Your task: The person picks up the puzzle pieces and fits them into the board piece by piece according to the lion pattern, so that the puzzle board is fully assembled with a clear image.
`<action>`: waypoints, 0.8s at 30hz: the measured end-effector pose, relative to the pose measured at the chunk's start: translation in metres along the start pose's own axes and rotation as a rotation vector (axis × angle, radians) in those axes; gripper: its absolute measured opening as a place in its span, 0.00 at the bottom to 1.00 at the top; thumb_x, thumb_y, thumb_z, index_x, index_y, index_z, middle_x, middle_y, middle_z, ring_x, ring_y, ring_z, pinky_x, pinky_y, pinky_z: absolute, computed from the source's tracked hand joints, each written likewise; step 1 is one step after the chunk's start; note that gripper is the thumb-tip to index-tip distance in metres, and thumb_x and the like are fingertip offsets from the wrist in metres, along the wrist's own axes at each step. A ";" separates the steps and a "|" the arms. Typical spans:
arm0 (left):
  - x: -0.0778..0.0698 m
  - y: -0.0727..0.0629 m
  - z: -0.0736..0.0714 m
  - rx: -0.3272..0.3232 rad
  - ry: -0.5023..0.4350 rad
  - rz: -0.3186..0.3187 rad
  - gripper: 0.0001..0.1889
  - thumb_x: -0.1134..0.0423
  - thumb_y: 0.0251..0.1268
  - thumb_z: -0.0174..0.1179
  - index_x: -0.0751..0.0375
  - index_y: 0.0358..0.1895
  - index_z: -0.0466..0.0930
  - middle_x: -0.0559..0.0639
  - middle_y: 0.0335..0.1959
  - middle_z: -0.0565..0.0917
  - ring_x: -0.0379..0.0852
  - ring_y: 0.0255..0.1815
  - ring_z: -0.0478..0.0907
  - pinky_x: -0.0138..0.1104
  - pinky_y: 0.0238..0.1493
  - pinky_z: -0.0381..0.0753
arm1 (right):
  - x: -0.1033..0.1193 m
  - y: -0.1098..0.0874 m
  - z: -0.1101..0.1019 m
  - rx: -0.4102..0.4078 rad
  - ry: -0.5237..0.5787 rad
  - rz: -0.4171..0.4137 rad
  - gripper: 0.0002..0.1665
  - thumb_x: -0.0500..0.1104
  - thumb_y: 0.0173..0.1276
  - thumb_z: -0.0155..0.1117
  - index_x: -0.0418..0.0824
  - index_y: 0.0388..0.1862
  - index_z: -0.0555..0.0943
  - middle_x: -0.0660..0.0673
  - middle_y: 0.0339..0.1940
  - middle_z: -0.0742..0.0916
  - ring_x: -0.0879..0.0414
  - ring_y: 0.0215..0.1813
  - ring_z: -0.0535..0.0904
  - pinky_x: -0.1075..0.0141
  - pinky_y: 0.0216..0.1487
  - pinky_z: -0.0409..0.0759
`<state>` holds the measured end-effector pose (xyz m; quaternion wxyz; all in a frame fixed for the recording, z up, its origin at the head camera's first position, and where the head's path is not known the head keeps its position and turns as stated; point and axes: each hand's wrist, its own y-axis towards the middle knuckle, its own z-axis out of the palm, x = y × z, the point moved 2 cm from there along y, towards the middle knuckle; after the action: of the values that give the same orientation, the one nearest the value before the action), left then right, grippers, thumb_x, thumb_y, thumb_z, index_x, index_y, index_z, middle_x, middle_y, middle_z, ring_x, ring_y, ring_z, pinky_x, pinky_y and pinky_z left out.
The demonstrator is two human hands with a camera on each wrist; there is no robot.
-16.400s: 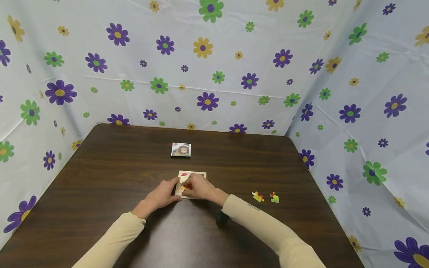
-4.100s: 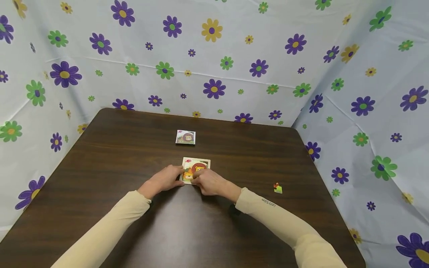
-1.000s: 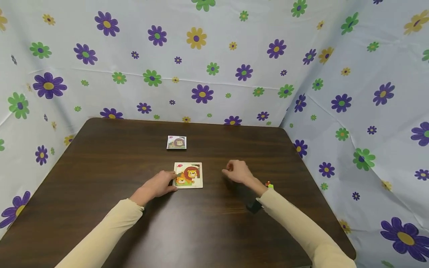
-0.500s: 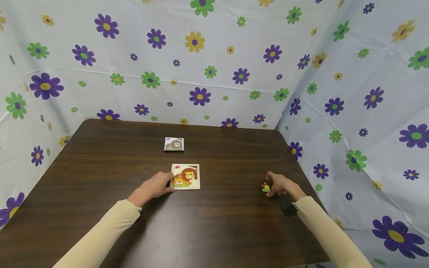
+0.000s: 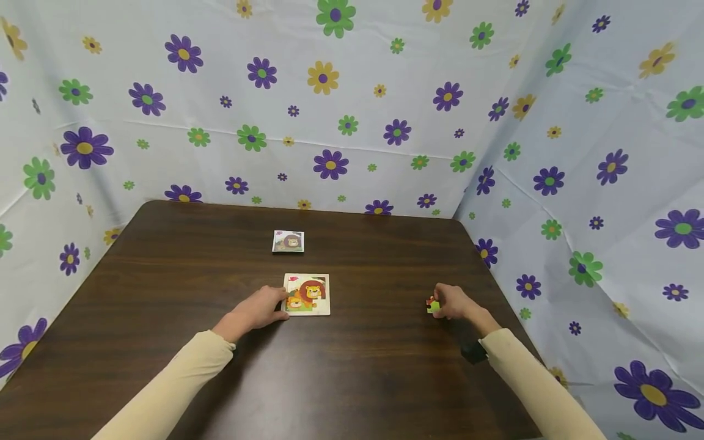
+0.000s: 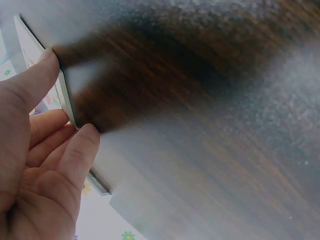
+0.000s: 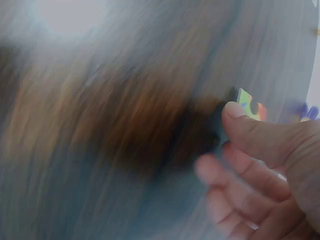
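A square wooden jigsaw puzzle board (image 5: 321, 308) with a lion picture lies mid-table; its lower right shows a bare pale patch. My left hand (image 5: 257, 309) holds the board's left edge, thumb and fingers spread along it. In the left wrist view, fingertips touch the thin side of the board (image 6: 65, 95). Well to the right, my right hand (image 5: 456, 303) pinches a green and red puzzle piece (image 5: 431, 305). The right wrist view shows the thumb on that puzzle piece (image 7: 243, 100); part of it is hidden behind the hand.
Behind the board lies a small lion picture card (image 5: 288, 242). All this is on a dark wood-grain table (image 5: 363, 366) with rounded far corners. A white flowered curtain (image 5: 352, 98) surrounds its back and sides.
Two loose pieces lay at the right earlier; one left that spot and the board's picture filled up. My right hand moved from beside the board to the last loose piece and pinched it.
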<state>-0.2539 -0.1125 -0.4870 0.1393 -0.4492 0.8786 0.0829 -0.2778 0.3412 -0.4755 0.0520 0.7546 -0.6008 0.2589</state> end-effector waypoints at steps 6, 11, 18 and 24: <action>0.002 -0.002 0.002 0.003 0.004 -0.004 0.23 0.59 0.58 0.68 0.73 0.52 0.79 0.66 0.51 0.80 0.61 0.49 0.79 0.48 0.49 0.78 | 0.050 0.023 0.008 -0.066 0.017 -0.189 0.20 0.33 0.51 0.75 0.37 0.35 0.71 0.50 0.21 0.78 0.59 0.23 0.73 0.66 0.26 0.73; 0.003 -0.001 0.004 0.002 0.006 -0.023 0.23 0.59 0.59 0.68 0.71 0.52 0.79 0.65 0.52 0.80 0.61 0.50 0.79 0.49 0.51 0.77 | 0.110 0.043 0.022 -0.026 0.152 -0.320 0.19 0.34 0.52 0.75 0.37 0.39 0.75 0.49 0.25 0.81 0.59 0.28 0.74 0.67 0.29 0.73; 0.003 0.002 0.002 0.004 0.007 -0.025 0.24 0.59 0.59 0.68 0.72 0.53 0.78 0.65 0.53 0.80 0.61 0.51 0.78 0.49 0.52 0.77 | 0.165 0.065 0.053 -0.009 0.192 -0.378 0.20 0.38 0.51 0.77 0.37 0.39 0.77 0.50 0.25 0.84 0.62 0.29 0.77 0.71 0.31 0.74; 0.004 0.001 0.004 0.010 0.004 -0.028 0.24 0.59 0.59 0.68 0.72 0.53 0.78 0.66 0.54 0.79 0.61 0.51 0.78 0.49 0.52 0.77 | 0.184 0.074 0.089 0.051 0.136 -0.389 0.18 0.42 0.54 0.76 0.39 0.38 0.77 0.51 0.27 0.82 0.62 0.29 0.74 0.69 0.35 0.72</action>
<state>-0.2560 -0.1141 -0.4922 0.1411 -0.4607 0.8730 0.0756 -0.2911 0.1245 -0.4863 0.1223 0.8381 -0.4322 0.3095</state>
